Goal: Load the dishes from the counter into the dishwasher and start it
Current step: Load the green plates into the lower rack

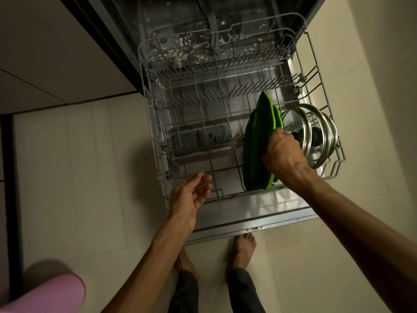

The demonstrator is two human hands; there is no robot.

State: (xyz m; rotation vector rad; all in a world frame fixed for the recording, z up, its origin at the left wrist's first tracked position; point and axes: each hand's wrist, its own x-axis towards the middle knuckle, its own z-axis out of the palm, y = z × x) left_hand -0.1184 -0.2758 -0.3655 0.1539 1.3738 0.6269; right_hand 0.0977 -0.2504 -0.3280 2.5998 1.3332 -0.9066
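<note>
The right hand (282,152) reaches down, fingers curled around green plates (259,143) standing on edge in the lower rack (158,136), right side. The left hand (189,195) hovers palm-up, fingers relaxed, holding nothing.

Right hand (282,152) on racked green plates (259,141)
</note>
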